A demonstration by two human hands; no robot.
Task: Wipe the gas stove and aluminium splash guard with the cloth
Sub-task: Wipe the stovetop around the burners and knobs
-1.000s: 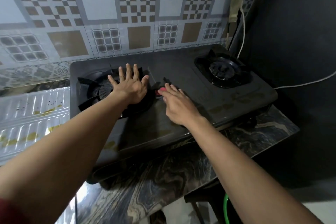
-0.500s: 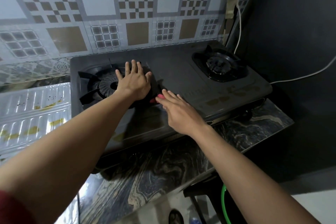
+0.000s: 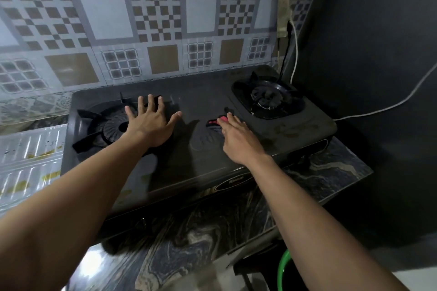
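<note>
A single head-worn wide-angle view looks forward and steeply down from above the near edge of the marbled worktop (image 3: 319, 172), close enough that both forearms enter from the bottom corners. The two-burner gas stove (image 3: 203, 101) fills the middle, the tiled wall (image 3: 142, 19) spans twelve o'clock, the aluminium splash guard (image 3: 30, 156) sits at nine o'clock, and a dark wall (image 3: 378, 54) stands at three o'clock.

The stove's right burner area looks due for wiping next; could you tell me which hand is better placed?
Probably the right hand: it presses the cloth on the stove beside the right burner. The left hand rests empty over the left burner.
</note>
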